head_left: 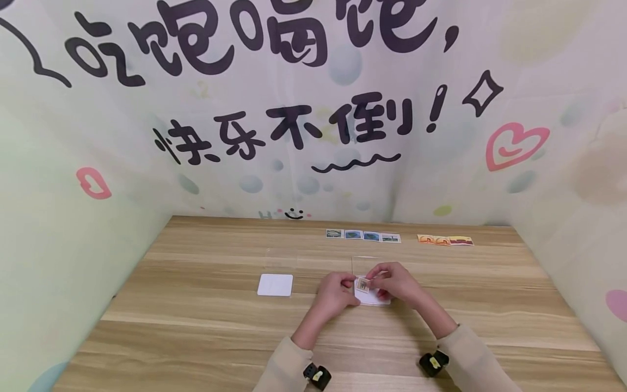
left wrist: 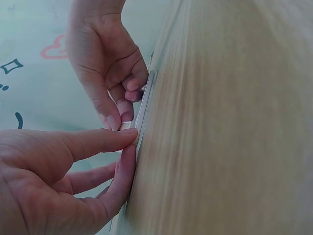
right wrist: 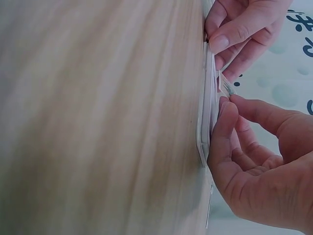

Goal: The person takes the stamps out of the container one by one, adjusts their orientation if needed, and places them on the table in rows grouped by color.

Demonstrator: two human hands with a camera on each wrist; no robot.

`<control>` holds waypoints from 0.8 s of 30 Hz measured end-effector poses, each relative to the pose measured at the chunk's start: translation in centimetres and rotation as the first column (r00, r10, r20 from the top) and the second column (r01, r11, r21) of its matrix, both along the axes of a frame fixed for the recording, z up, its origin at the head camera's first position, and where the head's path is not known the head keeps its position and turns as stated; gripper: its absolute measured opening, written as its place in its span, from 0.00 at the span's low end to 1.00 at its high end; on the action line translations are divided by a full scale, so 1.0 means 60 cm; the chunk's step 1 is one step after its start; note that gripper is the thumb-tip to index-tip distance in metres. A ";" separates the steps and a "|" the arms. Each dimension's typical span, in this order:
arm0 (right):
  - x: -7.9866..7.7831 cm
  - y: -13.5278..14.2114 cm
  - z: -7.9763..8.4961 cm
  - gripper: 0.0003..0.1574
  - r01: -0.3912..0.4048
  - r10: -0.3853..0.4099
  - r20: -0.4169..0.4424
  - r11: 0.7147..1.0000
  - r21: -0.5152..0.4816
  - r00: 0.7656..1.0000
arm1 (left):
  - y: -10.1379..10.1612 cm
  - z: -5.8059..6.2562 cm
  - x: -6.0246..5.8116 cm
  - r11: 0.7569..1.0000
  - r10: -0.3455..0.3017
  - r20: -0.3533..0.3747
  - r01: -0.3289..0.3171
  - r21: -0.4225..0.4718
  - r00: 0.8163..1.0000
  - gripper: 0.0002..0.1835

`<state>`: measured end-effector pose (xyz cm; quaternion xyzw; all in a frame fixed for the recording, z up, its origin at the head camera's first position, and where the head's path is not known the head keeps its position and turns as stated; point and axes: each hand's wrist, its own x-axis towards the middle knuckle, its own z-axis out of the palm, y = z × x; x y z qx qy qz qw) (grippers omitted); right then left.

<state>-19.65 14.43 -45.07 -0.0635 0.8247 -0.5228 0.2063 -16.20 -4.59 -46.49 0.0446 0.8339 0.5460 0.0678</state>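
Observation:
A small postage stamp (head_left: pixel 362 285) with a pale border and dark picture is pinched between the thumb and forefinger of my right hand (head_left: pixel 394 283). It is over a white card (head_left: pixel 368 298) in a thin clear case, whose transparent lid (head_left: pixel 360 264) lies folded back behind. My left hand (head_left: pixel 335 294) holds the left edge of that case, thumb at the near corner, fingers farther back. In the right wrist view the stamp (right wrist: pixel 226 87) tilts up from the card, close to the left fingers (right wrist: pixel 234 68).
Left of the hands lies a second white card (head_left: pixel 275 285) with a faint clear lid (head_left: pixel 281 258) behind it. At the back are a row of blue and green stamps (head_left: pixel 371 236) and a row of orange and yellow stamps (head_left: pixel 442 240). A printed fabric wall (head_left: pixel 235 190) stands behind the table.

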 end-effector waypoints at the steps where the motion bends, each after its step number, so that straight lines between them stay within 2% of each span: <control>1: 0.000 0.000 0.001 0.08 0.001 -0.001 -0.002 1.000 0.001 1.000 | 0.000 0.000 0.000 1.000 0.000 0.001 0.000 -0.002 1.000 0.26; 15: 0.003 0.004 0.008 0.10 0.012 -0.012 -0.013 1.000 -0.007 1.000 | -0.002 0.001 0.001 1.000 -0.001 0.002 0.001 0.007 1.000 0.26; 24: -0.003 0.007 0.003 0.09 0.023 -0.023 -0.023 1.000 0.001 0.999 | -0.003 0.001 0.001 1.000 0.003 0.013 -0.003 -0.001 1.000 0.26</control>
